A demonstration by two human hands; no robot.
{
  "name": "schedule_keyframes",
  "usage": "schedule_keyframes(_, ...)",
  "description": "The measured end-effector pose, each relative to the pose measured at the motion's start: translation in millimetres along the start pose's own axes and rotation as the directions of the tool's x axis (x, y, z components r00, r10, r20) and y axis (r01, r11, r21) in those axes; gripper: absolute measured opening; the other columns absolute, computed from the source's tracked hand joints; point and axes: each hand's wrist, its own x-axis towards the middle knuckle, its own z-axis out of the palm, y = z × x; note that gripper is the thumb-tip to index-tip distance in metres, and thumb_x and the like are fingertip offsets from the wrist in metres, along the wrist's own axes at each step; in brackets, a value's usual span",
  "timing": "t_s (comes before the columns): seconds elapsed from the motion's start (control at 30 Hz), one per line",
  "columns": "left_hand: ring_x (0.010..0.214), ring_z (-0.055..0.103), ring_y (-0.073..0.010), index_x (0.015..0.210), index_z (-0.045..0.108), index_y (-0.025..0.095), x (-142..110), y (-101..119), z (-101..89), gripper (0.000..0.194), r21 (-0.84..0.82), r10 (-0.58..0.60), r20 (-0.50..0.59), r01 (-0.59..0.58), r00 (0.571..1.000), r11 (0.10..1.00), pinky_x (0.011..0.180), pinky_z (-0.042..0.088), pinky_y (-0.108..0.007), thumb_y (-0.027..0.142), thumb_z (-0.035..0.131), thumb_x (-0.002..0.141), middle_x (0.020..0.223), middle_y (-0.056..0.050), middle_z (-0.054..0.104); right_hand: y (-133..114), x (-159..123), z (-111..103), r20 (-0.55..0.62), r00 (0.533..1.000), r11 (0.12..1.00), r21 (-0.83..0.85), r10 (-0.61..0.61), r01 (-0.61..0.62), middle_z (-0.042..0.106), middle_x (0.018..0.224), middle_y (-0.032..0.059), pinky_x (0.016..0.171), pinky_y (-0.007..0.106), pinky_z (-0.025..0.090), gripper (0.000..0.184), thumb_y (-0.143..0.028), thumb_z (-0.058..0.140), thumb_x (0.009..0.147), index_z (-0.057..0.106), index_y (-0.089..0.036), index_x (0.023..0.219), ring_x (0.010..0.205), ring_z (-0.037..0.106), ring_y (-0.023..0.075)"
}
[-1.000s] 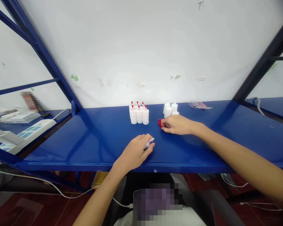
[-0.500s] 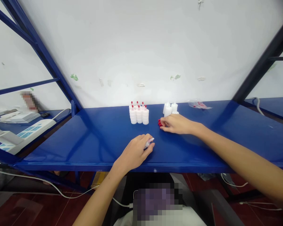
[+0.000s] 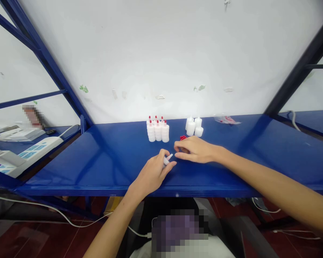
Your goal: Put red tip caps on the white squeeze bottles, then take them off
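My left hand is closed around a small white squeeze bottle, whose pointed white nozzle sticks out to the upper right with no cap on it. Most of its body is hidden by the fingers. Just right of that nozzle, my right hand has its fingertips bent close to the thumb; what they hold, if anything, is too small to make out. Behind the right hand lies a cluster of small red caps, partly covered by it. White bottles with red caps stand upright in rows beyond my left hand.
Several uncapped white bottles stand back right, before the wall. A clear plastic bag with red bits lies farther right. The blue table is framed by blue posts. On the left are a white power strip and papers.
My right hand has left the red caps and come toward the left hand's bottle, stopping close to its nozzle. The left hand has tilted the bottle slightly. More of the uncapped bottles now shows.
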Motion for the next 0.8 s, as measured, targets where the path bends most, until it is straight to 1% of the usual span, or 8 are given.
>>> schedule_keyframes(0.17,0.081,0.058,-0.0172,0.116,0.046,0.024,0.8,1.2,-3.0,0.026,-0.129,0.000,0.004,0.000,1.000,0.992,0.072,0.039,-0.028,0.045,0.043,0.100,0.094,0.000,0.063,-13.8,4.3,12.8,-0.021,0.994,0.993,0.040,-0.108,0.109,0.058,0.071,-0.0003,0.060,0.026,0.031,0.029,-0.037,0.033,0.102,0.055,-0.018,0.096,0.058,0.048,0.0124)
schedule_keyframes(0.27,0.075,0.055,-0.0170,0.126,0.040,0.023,0.5,1.1,-3.0,0.035,-0.131,-0.031,-0.024,0.027,0.999,0.991,0.071,0.039,-0.029,0.046,0.043,0.100,0.084,0.002,0.059,-5.7,2.9,10.1,-0.164,0.984,0.997,0.010,-0.074,0.077,0.056,0.068,-0.0004,0.058,0.026,0.031,0.026,-0.035,0.035,0.100,0.052,-0.018,0.089,0.056,0.046,0.0126)
schedule_keyframes(0.37,0.072,0.051,-0.0163,0.104,0.047,0.021,0.6,-0.5,-1.0,0.023,-0.056,-0.013,-0.032,0.011,0.999,0.998,0.070,0.037,-0.030,0.040,0.034,0.103,0.077,0.002,0.053,12.8,-1.1,-1.3,-0.423,0.905,0.996,-0.048,0.047,-0.075,0.057,0.069,0.0020,0.060,0.028,0.032,0.023,-0.032,0.037,0.096,0.050,-0.019,0.082,0.059,0.048,0.0145)
schedule_keyframes(0.47,0.073,0.049,-0.0160,0.083,0.043,0.021,1.2,-2.3,0.8,0.029,0.006,0.036,-0.035,-0.036,0.999,0.999,0.070,0.036,-0.031,0.034,0.028,0.104,0.079,0.000,0.052,32.9,-5.7,-15.2,-0.555,0.807,0.940,-0.119,0.205,-0.320,0.061,0.071,0.0049,0.059,0.029,0.028,0.023,-0.031,0.040,0.092,0.051,-0.019,0.076,0.061,0.048,0.0163)
schedule_keyframes(0.57,0.077,0.050,-0.0164,0.086,0.045,0.020,1.5,-2.5,0.6,0.027,0.024,0.076,-0.046,-0.075,0.996,0.997,0.072,0.038,-0.031,0.032,0.029,0.103,0.084,-0.001,0.053,48.1,-9.7,-27.2,-0.585,0.731,0.828,-0.172,0.350,-0.534,0.065,0.076,0.0086,0.057,0.031,0.024,0.024,-0.031,0.040,0.090,0.055,-0.019,0.074,0.065,0.051,0.0191)
schedule_keyframes(0.63,0.078,0.050,-0.0164,0.087,0.047,0.020,1.3,-1.6,-0.4,0.026,0.032,0.101,-0.047,-0.099,0.994,0.995,0.072,0.038,-0.030,0.032,0.031,0.103,0.086,-0.002,0.054,55.4,-12.2,-33.1,-0.591,0.684,0.754,-0.184,0.428,-0.631,0.067,0.079,0.0107,0.057,0.031,0.024,0.027,-0.032,0.040,0.090,0.059,-0.018,0.077,0.067,0.053,0.0211)
schedule_keyframes(0.73,0.072,0.049,-0.0150,0.085,0.048,0.020,0.5,1.0,-2.3,0.025,0.050,0.114,-0.041,-0.112,0.993,0.992,0.068,0.037,-0.028,0.032,0.033,0.102,0.080,0.000,0.054,64.1,-15.2,-37.8,-0.581,0.628,0.658,-0.199,0.517,-0.726,0.069,0.081,0.0131,0.057,0.032,0.026,0.031,-0.034,0.039,0.090,0.064,-0.017,0.085,0.068,0.056,0.0237)
schedule_keyframes(0.8,0.066,0.047,-0.0137,0.083,0.047,0.021,0.0,2.8,-3.1,0.026,0.071,0.110,-0.022,-0.109,0.994,0.992,0.064,0.035,-0.027,0.032,0.034,0.102,0.075,0.002,0.053,69.2,-16.4,-37.7,-0.559,0.614,0.619,-0.214,0.557,-0.756,0.069,0.082,0.0142,0.058,0.032,0.029,0.033,-0.034,0.039,0.090,0.066,-0.016,0.089,0.070,0.058,0.0251)
